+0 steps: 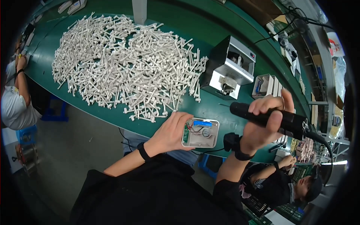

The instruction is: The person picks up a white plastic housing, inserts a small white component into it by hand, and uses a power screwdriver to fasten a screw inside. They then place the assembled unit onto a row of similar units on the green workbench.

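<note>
My left hand (171,132) grips a small pale plastic housing (200,142) by its left side, close to the table's front edge. The housing's inside faces up, showing a blue battery cell (203,123), a green circuit board (185,134) and thin wires. To its right, my right hand (264,125) is wrapped round a black corded electric screwdriver (243,110). The tool lies nearly level in the hand, with its thin bit pointing left and its cable running off the right end. Its bit is apart from the housing.
A large heap of white plastic stick-like parts (123,63) covers the green table (150,129). Beyond the screwdriver stands a black and silver machine (228,71), with several pale housings (264,85) beside it. Other people work at the left (18,105) and lower right (275,185).
</note>
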Demonstrator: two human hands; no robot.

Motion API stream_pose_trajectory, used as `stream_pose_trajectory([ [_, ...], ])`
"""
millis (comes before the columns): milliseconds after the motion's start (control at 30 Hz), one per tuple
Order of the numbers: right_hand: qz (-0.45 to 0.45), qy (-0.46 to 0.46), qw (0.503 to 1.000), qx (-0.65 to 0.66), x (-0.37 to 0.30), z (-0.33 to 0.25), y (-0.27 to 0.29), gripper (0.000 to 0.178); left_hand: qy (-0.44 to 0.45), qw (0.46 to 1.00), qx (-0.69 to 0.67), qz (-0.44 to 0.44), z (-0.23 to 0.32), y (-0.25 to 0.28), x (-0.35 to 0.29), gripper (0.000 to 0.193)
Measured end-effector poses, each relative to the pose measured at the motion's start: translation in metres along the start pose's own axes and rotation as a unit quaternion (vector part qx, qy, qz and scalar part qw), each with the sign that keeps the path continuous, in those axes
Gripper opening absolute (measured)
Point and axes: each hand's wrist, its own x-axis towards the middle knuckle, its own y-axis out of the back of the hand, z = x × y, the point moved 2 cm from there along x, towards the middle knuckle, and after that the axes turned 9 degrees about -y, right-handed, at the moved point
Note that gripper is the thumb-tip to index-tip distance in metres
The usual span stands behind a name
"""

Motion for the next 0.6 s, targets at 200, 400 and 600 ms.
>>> stream_pose_trajectory([
  [200, -0.073, -0.078, 0.994, 0.039, -0.049, -0.006, -0.012, 0.035, 0.011, 1.000, -0.013, 0.007, -0.002, 0.001, -0.001, 0.101],
  [400, -0.072, -0.105, 0.990, 0.060, -0.068, 0.009, -0.031, 0.038, 0.004, 1.000, -0.008, 0.000, 0.001, 0.003, 0.001, 0.100],
  [600, -0.076, -0.129, 0.988, 0.033, -0.075, 0.025, -0.035, 0.037, 0.006, 1.000, -0.017, 0.014, 0.000, 0.002, -0.002, 0.100],
])
